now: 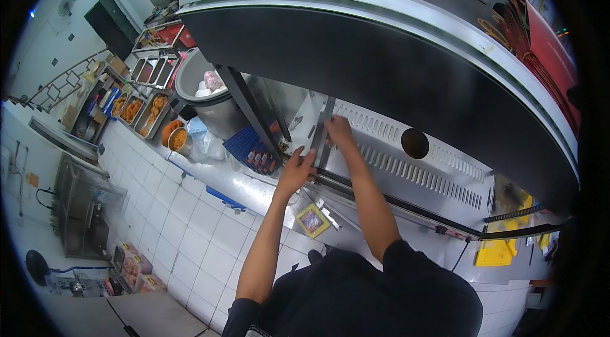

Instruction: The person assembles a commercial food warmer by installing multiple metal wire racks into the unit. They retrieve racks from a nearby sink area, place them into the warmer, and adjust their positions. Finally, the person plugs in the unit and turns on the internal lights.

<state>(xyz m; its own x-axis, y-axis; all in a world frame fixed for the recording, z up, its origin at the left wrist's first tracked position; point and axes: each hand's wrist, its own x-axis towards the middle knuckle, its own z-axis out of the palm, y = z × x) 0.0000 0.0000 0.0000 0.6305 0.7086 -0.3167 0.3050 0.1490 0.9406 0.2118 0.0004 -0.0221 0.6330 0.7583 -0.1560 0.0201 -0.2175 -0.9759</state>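
Observation:
Both my hands reach into a cabinet with a dark upper panel (381,57). A flat grey metal strip (326,114) runs front to back inside it. My right hand (341,132) is closed at the strip, fingers curled at its right edge; its fingertips are partly hidden. Lower down, my left hand (296,173) is at the cabinet's front edge, thumb and forefinger apart, near the strip's close end. To the right of the strip lies a slotted metal panel (387,164), with a dark round hole (415,144) through its raised part.
A grey bin (219,111) with white bundles stands left of the cabinet, beside a blue slotted item (249,149). Trays of fried food (152,114) and a metal bowl (180,140) line the counter. A yellow-framed card (312,220) lies near me; a yellow item (495,252) is at right.

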